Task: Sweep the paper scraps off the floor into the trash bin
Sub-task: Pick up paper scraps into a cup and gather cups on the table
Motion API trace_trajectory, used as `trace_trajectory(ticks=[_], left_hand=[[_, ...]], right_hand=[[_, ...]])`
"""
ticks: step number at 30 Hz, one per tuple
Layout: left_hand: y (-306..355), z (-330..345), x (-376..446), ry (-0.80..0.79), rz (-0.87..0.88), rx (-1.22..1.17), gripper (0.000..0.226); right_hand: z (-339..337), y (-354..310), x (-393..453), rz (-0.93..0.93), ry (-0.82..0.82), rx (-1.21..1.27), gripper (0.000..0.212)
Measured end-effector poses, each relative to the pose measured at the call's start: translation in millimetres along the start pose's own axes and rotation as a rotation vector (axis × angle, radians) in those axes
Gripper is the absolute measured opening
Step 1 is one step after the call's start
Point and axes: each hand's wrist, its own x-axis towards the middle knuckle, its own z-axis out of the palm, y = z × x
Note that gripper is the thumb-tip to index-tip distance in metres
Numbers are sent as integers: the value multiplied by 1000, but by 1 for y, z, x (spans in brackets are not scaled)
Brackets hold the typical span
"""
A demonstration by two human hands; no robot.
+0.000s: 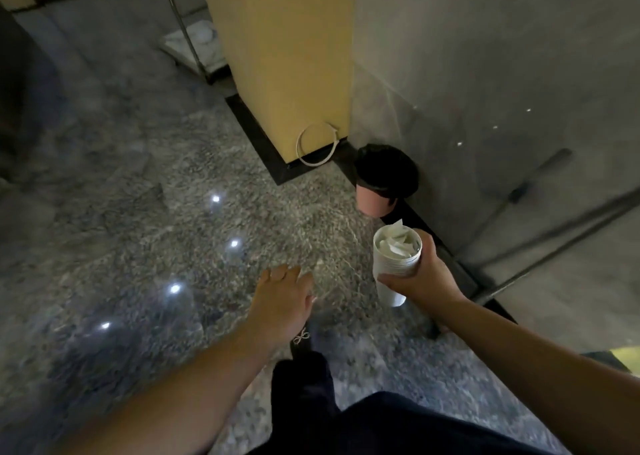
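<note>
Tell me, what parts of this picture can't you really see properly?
- Head view: the inside of the trash bin is only dark; its black liner hides any contents.
- The lower paper scraps are hidden by the walls of the white cup that the right hand grips.
- The left hand is blurred, so its fingertips are unclear.
- The floor is blurred and speckled; small scraps would not show.

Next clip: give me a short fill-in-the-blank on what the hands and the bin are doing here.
1. The right hand grips a white ____ stuffed with paper scraps.
2. The left hand holds ____, fingers spread above the floor.
3. The pink trash bin has a ____ liner.
4. The bin stands against the grey ____.

Missing words: cup; nothing; black; wall
</note>
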Motion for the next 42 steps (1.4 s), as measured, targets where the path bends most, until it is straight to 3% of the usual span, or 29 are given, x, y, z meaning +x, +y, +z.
trace_trajectory(ticks=[12, 20, 30, 35, 42], left_hand=[[-116, -65, 261, -54, 202, 62, 49], [-125, -82, 410, -119, 322, 66, 54], [-112, -96, 613, -109, 303, 56, 50], [-108, -69, 693, -176, 257, -73, 52], [-120, 39, 786, -336, 133, -236, 55]], right_hand=[[28, -46, 220, 58, 156, 75, 84], [0, -23, 327, 193, 269, 91, 83], [-46, 9, 506, 247, 297, 96, 80], [-46, 51, 575, 296, 289, 84, 82], [0, 144, 644, 436, 268, 160, 83]])
